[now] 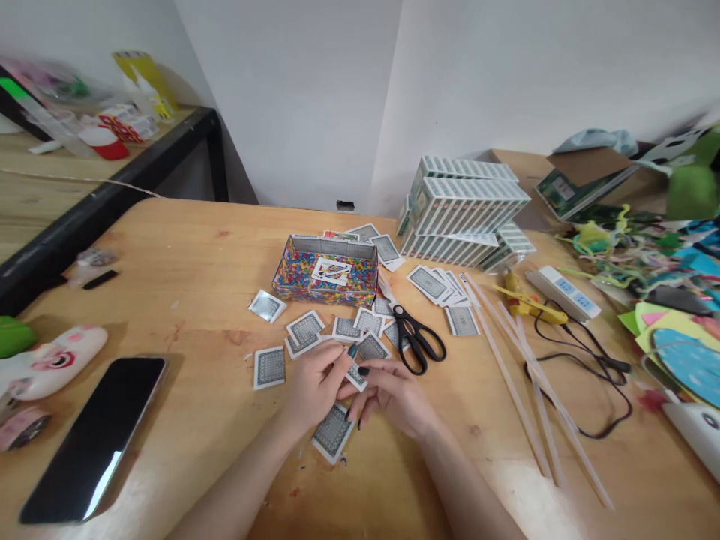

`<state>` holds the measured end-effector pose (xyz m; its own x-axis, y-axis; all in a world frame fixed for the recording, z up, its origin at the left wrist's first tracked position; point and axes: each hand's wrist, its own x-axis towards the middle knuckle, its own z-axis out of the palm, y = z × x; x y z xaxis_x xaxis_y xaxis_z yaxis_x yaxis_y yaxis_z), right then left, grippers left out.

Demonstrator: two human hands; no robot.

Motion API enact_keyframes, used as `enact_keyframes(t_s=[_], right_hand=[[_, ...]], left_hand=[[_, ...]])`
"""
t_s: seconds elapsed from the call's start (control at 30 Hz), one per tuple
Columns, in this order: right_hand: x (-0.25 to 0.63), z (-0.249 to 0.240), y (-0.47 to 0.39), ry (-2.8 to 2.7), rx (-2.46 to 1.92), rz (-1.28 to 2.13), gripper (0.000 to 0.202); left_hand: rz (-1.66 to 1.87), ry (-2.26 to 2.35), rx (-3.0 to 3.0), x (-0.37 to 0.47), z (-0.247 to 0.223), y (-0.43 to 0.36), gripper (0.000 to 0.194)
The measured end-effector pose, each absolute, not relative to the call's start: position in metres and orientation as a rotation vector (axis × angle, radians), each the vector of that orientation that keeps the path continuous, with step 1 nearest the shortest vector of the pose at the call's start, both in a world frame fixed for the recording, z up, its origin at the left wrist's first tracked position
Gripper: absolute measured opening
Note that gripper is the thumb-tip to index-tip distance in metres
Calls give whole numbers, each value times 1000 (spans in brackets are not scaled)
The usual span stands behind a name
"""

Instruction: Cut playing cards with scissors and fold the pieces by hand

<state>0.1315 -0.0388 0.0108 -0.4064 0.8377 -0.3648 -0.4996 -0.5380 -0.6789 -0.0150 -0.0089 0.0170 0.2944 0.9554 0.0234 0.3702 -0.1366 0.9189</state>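
Between my two hands is a small playing card (pixel 355 377), its grey patterned back facing up. My left hand (pixel 316 384) is closed with its fingers pinching the card's left side. On the other side, my right hand (pixel 400 397) grips the card's right edge between thumb and fingers. Just below lies another playing card (pixel 331 435), back up, partly under my fingers. Several more face-down cards (pixel 304 328) are scattered beyond my hands. Black-handled scissors (pixel 415 341) rest right of them. Behind stands an open box with a colourful pattern (pixel 326 291), with face-up cards (pixel 331 271) inside.
Striped card boxes (pixel 466 206) are stacked at the back right. Clear glue sticks (pixel 523 390), a yellow glue gun (pixel 529 304) and a power strip (pixel 564 292) lie to the right, beside coloured scraps (pixel 675 247). A phone (pixel 95 439) lies at the left.
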Motion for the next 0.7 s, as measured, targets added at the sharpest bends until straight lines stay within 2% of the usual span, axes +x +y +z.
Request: enact_keyframes(t_s=[0.13, 0.4, 0.7], right_hand=[[130, 11, -38, -684, -950, 1973, 26], [122, 14, -39, -724, -977, 1833, 26], [113, 9, -45, -729, -945, 1904, 20]], left_hand=[[835, 1192, 1631, -12, 20, -12, 24], [731, 1004, 1090, 5, 12, -22, 43], [785, 1000, 1000, 5, 12, -31, 50]])
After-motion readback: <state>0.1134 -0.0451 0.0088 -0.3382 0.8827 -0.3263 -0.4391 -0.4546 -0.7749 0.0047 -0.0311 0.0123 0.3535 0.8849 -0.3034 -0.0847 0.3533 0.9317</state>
